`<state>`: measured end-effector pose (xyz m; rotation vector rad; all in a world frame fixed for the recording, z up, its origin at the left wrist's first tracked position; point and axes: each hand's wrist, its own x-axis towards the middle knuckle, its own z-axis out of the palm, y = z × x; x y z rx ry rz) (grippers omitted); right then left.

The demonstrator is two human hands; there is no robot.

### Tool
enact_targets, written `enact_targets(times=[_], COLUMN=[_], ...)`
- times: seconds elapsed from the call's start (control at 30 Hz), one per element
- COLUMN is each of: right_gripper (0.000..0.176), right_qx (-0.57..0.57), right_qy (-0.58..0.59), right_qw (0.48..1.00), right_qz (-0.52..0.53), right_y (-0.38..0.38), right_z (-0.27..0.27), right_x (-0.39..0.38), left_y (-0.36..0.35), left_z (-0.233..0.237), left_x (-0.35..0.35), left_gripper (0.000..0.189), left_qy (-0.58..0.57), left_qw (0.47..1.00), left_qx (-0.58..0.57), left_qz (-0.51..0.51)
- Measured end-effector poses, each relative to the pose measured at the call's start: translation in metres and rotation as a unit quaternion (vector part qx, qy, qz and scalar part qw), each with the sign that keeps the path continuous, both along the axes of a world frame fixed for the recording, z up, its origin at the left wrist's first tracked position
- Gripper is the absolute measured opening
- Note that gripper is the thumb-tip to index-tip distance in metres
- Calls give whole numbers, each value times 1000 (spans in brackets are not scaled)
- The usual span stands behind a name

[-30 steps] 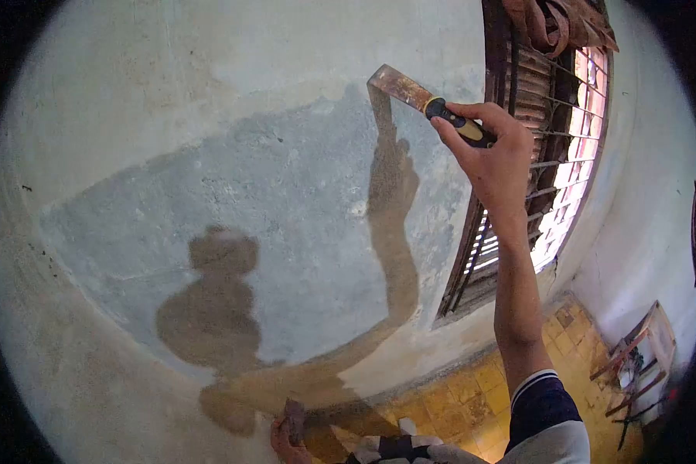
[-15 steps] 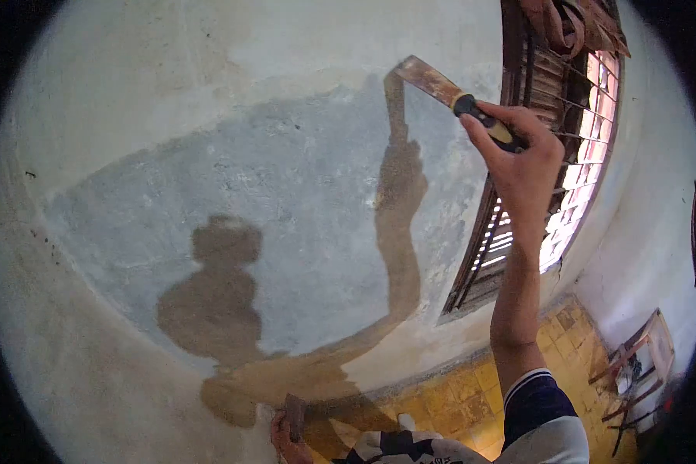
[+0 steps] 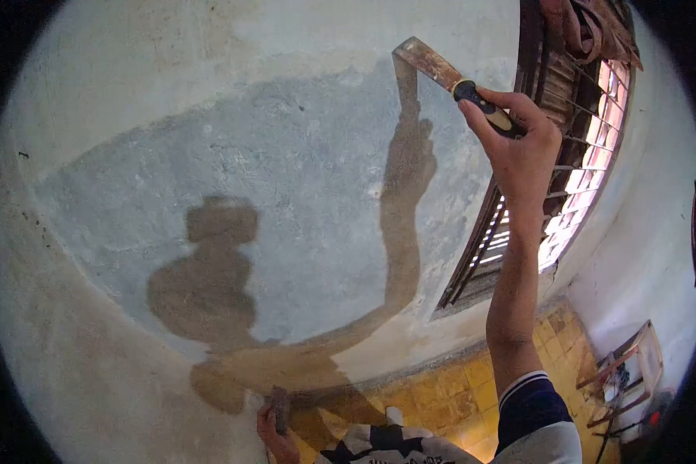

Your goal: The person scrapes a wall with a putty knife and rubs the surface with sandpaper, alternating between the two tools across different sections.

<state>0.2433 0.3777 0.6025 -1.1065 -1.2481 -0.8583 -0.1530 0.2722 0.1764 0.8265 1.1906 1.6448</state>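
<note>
High on the wall, my right hand [image 3: 522, 151] is closed around the dark and tan handle of a putty knife [image 3: 433, 64]. The stained blade points up and left, its tip right at the upper edge of a grey bare patch [image 3: 309, 170] in the pale painted wall. My left hand [image 3: 277, 439] is low at the bottom of the view, its fingers wrapped about a small brownish-grey flat block [image 3: 281, 410]. The shadow [image 3: 402, 216] of my arm and knife falls across the grey patch and meets the blade tip.
Right of the patch is a barred window [image 3: 588, 155] with dark wooden shutters and a brown cloth [image 3: 588, 31] at its top. Yellow tiles [image 3: 456, 398] cover the floor below. A wooden chair [image 3: 630, 371] stands by the right-hand wall.
The putty knife and my right hand have shifted slightly upward along the patch's top edge. My left hand with the block has moved slightly left. The view has turned a little.
</note>
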Motion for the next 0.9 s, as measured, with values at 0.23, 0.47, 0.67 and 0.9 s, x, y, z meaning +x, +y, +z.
enact_targets(times=[0.23, 0.47, 0.67, 0.9], right_gripper=[23, 25, 22, 23], right_qx=[-43, -29, 4, 13], right_qy=[10, -19, -40, -34], right_qw=[998, 999, 999, 999], right_qz=[-38, -18, 31, 27], right_y=[-12, -22, 4, -11], right_z=[3, 1, 5, 4], right_x=[0, 10, 14, 15], left_y=[7, 6, 8, 29], left_z=[-6, -3, -13, -231], left_x=[11, 19, 34, -52], left_gripper=[36, 35, 35, 37], left_qy=[-64, -72, -66, -489], left_qw=[998, 996, 998, 865], left_qx=[19, 1, 20, 113], left_qz=[22, -44, -13, 5])
